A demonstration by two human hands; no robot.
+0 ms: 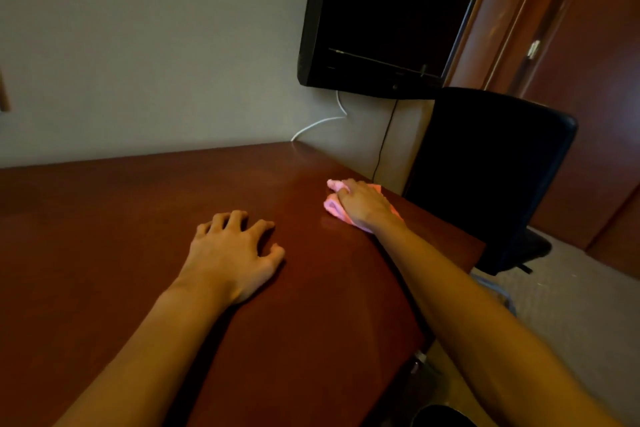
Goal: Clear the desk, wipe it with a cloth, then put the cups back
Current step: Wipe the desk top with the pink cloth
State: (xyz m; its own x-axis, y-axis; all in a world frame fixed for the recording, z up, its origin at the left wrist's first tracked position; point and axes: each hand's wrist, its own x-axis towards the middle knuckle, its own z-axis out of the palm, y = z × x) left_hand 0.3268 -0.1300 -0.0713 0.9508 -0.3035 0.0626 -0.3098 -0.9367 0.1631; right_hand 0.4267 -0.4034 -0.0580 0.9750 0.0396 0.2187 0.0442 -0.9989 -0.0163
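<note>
1. Two hands are working on the desk (104, 236), and they are well apart from each other.
2. I am pressing my right hand (363, 204) down on the pink cloth (333, 207), with my fingers curling over it so it is not slipping away.
3. I am holding the cloth near the far right edge of the desk, just beside the black chair (485, 177), because I think that corner is getting wiped now.
4. I am resting my left hand (233, 250) on the bare wood with fingers spread and a bit bent, holding nothing. I think it is keeping me steady while I am leaning over.
5. I am not seeing any cups, so I think they are waiting somewhere else until the wiping is finished.
6. I am seeing a dark screen (391, 17) hanging on the wall above the corner, with wires running down behind the desk.
</note>
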